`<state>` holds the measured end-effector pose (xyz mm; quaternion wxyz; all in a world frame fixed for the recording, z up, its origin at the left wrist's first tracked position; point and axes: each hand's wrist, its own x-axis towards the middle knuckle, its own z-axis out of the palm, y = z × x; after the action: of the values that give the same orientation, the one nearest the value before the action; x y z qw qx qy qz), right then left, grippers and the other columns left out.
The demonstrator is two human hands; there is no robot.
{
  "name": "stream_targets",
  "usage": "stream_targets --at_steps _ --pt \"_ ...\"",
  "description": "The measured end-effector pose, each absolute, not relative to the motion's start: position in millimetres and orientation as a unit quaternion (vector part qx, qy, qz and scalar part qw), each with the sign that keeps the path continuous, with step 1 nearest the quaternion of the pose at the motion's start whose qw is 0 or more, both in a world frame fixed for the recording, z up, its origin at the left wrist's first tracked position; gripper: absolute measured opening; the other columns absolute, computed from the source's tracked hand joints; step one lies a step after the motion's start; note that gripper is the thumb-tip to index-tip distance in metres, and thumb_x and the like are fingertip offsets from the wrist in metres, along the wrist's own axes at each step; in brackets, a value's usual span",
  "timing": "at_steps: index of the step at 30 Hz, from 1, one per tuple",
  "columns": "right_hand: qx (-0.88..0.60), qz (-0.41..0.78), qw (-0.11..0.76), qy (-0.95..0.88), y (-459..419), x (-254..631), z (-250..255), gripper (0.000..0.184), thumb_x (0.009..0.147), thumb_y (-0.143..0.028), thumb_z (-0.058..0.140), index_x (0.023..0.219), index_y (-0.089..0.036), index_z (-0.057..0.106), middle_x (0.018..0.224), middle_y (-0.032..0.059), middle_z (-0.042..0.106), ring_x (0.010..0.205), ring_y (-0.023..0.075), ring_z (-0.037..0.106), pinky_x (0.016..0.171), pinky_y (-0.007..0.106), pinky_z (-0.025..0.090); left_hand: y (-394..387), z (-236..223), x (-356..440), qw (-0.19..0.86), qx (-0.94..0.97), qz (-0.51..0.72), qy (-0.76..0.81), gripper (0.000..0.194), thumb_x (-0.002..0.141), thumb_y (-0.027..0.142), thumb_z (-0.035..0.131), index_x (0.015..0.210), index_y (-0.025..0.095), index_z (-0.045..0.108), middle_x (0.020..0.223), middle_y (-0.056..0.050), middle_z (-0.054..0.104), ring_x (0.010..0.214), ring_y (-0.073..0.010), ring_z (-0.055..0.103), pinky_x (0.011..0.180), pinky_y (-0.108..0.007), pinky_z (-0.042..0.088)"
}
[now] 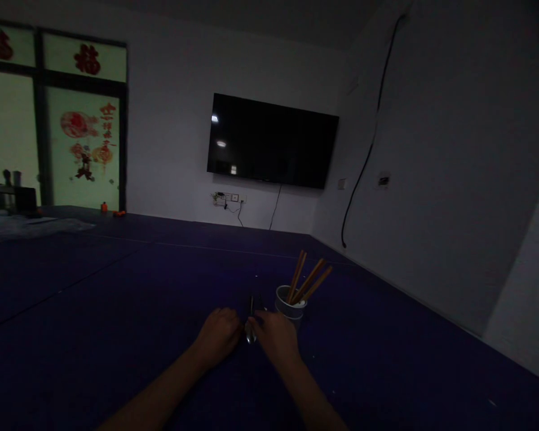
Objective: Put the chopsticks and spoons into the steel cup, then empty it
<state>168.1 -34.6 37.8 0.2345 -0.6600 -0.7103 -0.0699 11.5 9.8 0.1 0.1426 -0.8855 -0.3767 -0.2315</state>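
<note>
A shiny metal spoon (250, 336) is between my two hands, its bowl toward me and its handle pointing away. My right hand (276, 338) is closed, with thumb and fingertips pinched at the spoon. My left hand (219, 335) is curled into a loose fist just left of the spoon; its fingertips and anything in them are hidden. Just beyond my right hand stands a light-coloured cup (291, 293), partly covered by that hand. Several wooden chopsticks (312, 279) lean out of it to the right. Dark slim shapes by the spoon are too dim to name.
A wide dark blue surface (170, 275) spreads around my hands up to the walls. On the far left are a dark box (24, 200), crumpled plastic sheeting (36, 227) and small orange items (119, 214). A television (273, 140) and a black cable (363, 161) hang on the walls.
</note>
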Motion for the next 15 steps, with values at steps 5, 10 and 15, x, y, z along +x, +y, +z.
stream_targets --at_steps 5,10,15 --pt "-0.702 -0.033 0.171 -0.691 -30.4 162.6 24.4 0.024 0.081 -0.039 0.058 0.093 -0.022 0.07 0.09 0.0091 0.072 0.083 0.0218 0.067 0.066 0.026 0.044 14.6 -4.6 11.0 0.155 -0.867 -0.259 -0.396 0.021 0.088 0.021 0.044 0.073 0.017 0.06 0.074 -0.005 0.061 0.073 -0.0185 0.056 0.067 -0.03 0.04" --pt "-0.72 -0.042 0.155 -0.675 -28.7 161.5 18.2 0.03 0.081 -0.044 0.057 0.084 -0.017 0.07 0.088 0.0121 0.071 0.082 0.0243 0.068 0.066 0.028 0.045 12.8 -5.4 12.8 0.15 -0.862 -0.275 -0.399 0.025 0.088 0.022 0.042 0.072 0.016 0.06 0.072 -0.006 0.061 0.072 -0.0185 0.057 0.067 -0.03 0.04" --pt "-0.72 -0.039 0.151 -0.676 -29.7 160.0 18.4 0.033 0.078 -0.048 0.059 0.083 -0.017 0.07 0.088 0.013 0.071 0.082 0.0247 0.067 0.066 0.028 0.045 11.2 -4.6 13.4 0.149 -0.863 -0.274 -0.397 0.025 0.088 0.023 0.041 0.073 0.016 0.061 0.073 -0.006 0.063 0.074 -0.0188 0.058 0.068 -0.03 0.041"
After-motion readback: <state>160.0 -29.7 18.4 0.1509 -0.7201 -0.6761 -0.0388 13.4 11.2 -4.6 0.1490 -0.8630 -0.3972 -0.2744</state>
